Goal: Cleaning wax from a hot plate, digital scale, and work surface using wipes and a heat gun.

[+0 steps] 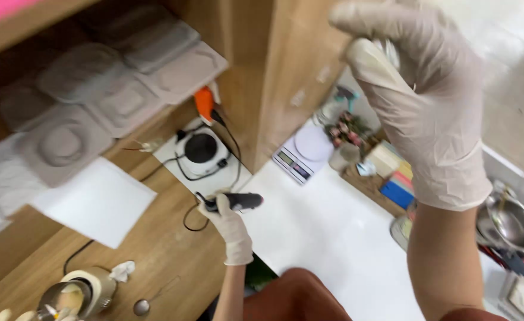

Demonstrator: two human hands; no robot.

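Gloves cover both of my hands, pale and thin. My right hand [419,101] is raised close to the camera at the upper right, its fingers [363,18] curled in around something small and pale; only a sliver of that thing shows between the fingertips, so I cannot tell what it is. My left hand [229,223] is stretched out low, over the seam where the wooden table [155,261] meets the white table [333,238]. Its fingers are wrapped tight around a dark handheld tool [238,202] with a black cord trailing from it, and the tool lies level, pointing right across the white surface.

Just beyond the tool I see a small white hot plate [201,151] with a round black top, and an orange tool [204,104] stands behind it against the wooden shelf post. A white digital scale [302,153] sits to the right of the post, near a clutter of small jars and coloured blocks. Grey moulded trays [95,101] fill the shelf at upper left, with a white sheet [95,202] lying below them. At the lower left a metal cup [75,294] rests on the wood beside a spoon [143,306]. A metal bowl [511,223] sits at the far right edge.
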